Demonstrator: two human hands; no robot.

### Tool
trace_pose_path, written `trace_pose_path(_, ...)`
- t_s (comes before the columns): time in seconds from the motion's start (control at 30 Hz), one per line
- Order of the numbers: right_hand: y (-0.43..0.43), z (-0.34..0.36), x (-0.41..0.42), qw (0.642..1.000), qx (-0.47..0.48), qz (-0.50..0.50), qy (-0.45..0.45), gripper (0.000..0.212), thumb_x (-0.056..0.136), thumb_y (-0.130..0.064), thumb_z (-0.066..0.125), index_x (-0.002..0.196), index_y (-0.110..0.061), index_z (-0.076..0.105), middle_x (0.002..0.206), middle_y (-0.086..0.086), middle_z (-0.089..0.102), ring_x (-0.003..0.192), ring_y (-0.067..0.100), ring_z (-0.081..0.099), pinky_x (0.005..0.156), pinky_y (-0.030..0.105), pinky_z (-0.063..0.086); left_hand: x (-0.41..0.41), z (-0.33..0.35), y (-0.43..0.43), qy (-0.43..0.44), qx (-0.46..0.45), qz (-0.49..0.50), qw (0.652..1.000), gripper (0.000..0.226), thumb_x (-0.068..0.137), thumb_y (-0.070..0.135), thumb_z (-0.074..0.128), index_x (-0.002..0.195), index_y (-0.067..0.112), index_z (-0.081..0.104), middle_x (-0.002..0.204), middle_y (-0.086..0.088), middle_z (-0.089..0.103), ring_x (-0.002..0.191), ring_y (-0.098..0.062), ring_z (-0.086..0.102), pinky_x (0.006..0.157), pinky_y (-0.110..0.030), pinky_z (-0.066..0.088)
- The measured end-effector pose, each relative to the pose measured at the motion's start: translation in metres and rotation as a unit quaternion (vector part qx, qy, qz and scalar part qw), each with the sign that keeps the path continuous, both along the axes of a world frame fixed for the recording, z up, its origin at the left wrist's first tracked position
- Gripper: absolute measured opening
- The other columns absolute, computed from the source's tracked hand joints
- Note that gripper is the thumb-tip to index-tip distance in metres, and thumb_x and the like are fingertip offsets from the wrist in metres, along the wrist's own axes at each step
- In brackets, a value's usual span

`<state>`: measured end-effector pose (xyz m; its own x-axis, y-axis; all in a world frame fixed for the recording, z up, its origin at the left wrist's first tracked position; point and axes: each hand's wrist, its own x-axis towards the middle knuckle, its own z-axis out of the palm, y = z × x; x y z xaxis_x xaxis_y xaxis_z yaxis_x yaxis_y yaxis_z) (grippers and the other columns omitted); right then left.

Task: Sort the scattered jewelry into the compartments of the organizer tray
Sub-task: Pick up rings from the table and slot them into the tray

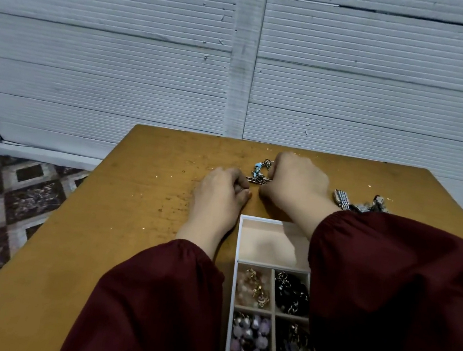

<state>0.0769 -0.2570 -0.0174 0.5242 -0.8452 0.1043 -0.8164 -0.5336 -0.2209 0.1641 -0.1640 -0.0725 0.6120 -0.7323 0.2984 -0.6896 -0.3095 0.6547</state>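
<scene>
Jewelry (259,173), a knobbly metal chain, lies between curled hands (297,181).

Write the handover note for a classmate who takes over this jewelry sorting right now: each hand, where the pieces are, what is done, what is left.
Left hand: curled on the wooden table; whether it holds anything cannot be told.
Right hand: curled over the silver chain with blue beads; its grip is hidden.
Organizer tray: near edge of the table, below the hands.
Done: gold and pink pieces, black chain pieces and purple beads are in small compartments.
Left: the large far compartment is empty; the chain and the metal watch bands to the right lie unsorted on the table.
</scene>
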Motion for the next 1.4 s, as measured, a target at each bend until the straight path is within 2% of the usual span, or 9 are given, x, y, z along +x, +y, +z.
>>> trace_pose_path(0.2, -0.007, -0.003, -0.002, 0.998, 0.054, -0.005, -0.028, 0.033, 0.073, -0.023, 0.073, 0.103, -0.016, 0.062, 0.108, 0.007, 0.065, 0.102, 0.028, 0.061, 0.071, 0.027, 0.040, 0.000, 0.000, 0.001, 0.021, -0.013, -0.008, 1.000, 0.016, 0.080, 0.022, 0.070, 0.076, 0.032, 0.057, 0.075, 0.007, 0.059, 0.080, -0.019, 0.058, 0.073, -0.037, 0.048)
trace_pose_path(0.4, -0.005, 0.002, -0.010, 0.993, 0.101, 0.034, -0.047, 0.027, 0.069, -0.019, 0.080, 0.080, -0.020, 0.055, 0.103, 0.005, 0.067, 0.101, 0.026, 0.061, 0.071, 0.024, 0.039, -0.001, 0.000, 0.002, 0.038, -0.027, -0.011, 0.999, 0.019, 0.079, 0.021, 0.070, 0.074, 0.034, 0.057, 0.077, 0.006, 0.062, 0.081, -0.020, 0.060, 0.075, -0.039, 0.050)
trace_pose_path(0.57, -0.002, 0.000, -0.017, 0.987, 0.112, 0.067, -0.095, 0.033, 0.067, -0.006, 0.080, 0.065, -0.021, 0.051, 0.080, -0.001, 0.061, 0.083, 0.020, 0.060, 0.066, 0.020, 0.036, -0.002, 0.001, 0.004, 0.066, -0.057, -0.013, 0.996, 0.017, 0.078, 0.018, 0.071, 0.073, 0.032, 0.061, 0.073, 0.006, 0.061, 0.073, -0.019, 0.059, 0.072, -0.041, 0.052)
trace_pose_path(0.73, 0.004, -0.004, -0.029, 0.979, 0.108, 0.075, -0.154, 0.031, 0.067, 0.001, 0.076, 0.062, -0.022, 0.054, 0.075, 0.000, 0.067, 0.077, 0.018, 0.064, 0.070, 0.024, 0.049, -0.004, -0.001, 0.010, 0.152, -0.137, -0.007, 0.979, 0.027, 0.077, 0.007, 0.071, 0.067, 0.031, 0.064, 0.067, 0.006, 0.061, 0.066, -0.016, 0.059, 0.071, -0.046, 0.057)
trace_pose_path(0.93, 0.018, 0.006, -0.066, 0.950, 0.129, 0.058, -0.277, 0.024, 0.072, 0.003, 0.074, 0.073, -0.017, 0.060, 0.063, -0.006, 0.060, 0.046, -0.010, 0.052, 0.041, 0.001, 0.033, -0.021, 0.009, 0.027, 0.171, -0.199, 0.004, 0.965, 0.023, 0.079, 0.004, 0.072, 0.077, 0.027, 0.069, 0.088, -0.007, 0.069, 0.075, -0.015, 0.064, 0.070, -0.028, 0.057)
trace_pose_path(1.03, 0.027, 0.009, -0.093, 0.925, 0.143, 0.044, -0.349, 0.022, 0.075, 0.004, 0.073, 0.076, -0.014, 0.059, 0.068, -0.001, 0.059, 0.047, -0.008, 0.055, 0.044, 0.004, 0.038, -0.039, 0.020, 0.039, 0.187, -0.215, -0.005, 0.959, 0.020, 0.081, 0.002, 0.071, 0.079, 0.021, 0.069, 0.091, -0.009, 0.068, 0.073, -0.006, 0.061, 0.063, -0.011, 0.049)
trace_pose_path(1.2, 0.042, 0.000, -0.141, 0.889, 0.127, -0.005, -0.439, 0.027, 0.076, 0.001, 0.072, 0.072, -0.022, 0.058, 0.072, -0.006, 0.063, 0.067, 0.009, 0.060, 0.063, 0.023, 0.049, -0.073, 0.031, 0.067, 0.201, -0.195, -0.042, 0.959, 0.027, 0.082, 0.005, 0.070, 0.080, 0.031, 0.069, 0.096, -0.004, 0.068, 0.086, -0.012, 0.066, 0.079, -0.029, 0.055)
trace_pose_path(1.33, 0.068, -0.009, -0.175, 0.851, 0.135, -0.033, -0.506, 0.021, 0.075, 0.003, 0.064, 0.076, -0.019, 0.061, 0.067, -0.008, 0.059, 0.060, 0.007, 0.052, 0.061, 0.023, 0.046, -0.104, 0.041, 0.093, 0.199, -0.185, -0.048, 0.961, 0.024, 0.085, 0.003, 0.066, 0.083, 0.027, 0.069, 0.097, -0.002, 0.064, 0.068, 0.003, 0.061, 0.057, -0.013, 0.050)
trace_pose_path(1.4, 0.081, -0.011, -0.191, 0.841, 0.144, -0.033, -0.521, 0.022, 0.075, 0.004, 0.063, 0.077, -0.018, 0.061, 0.071, -0.004, 0.060, 0.064, 0.010, 0.054, 0.065, 0.028, 0.048, -0.119, 0.040, 0.104, 0.166, -0.184, -0.047, 0.968, 0.028, 0.085, 0.004, 0.066, 0.082, 0.032, 0.067, 0.094, 0.008, 0.062, 0.075, -0.002, 0.062, 0.066, -0.019, 0.053)
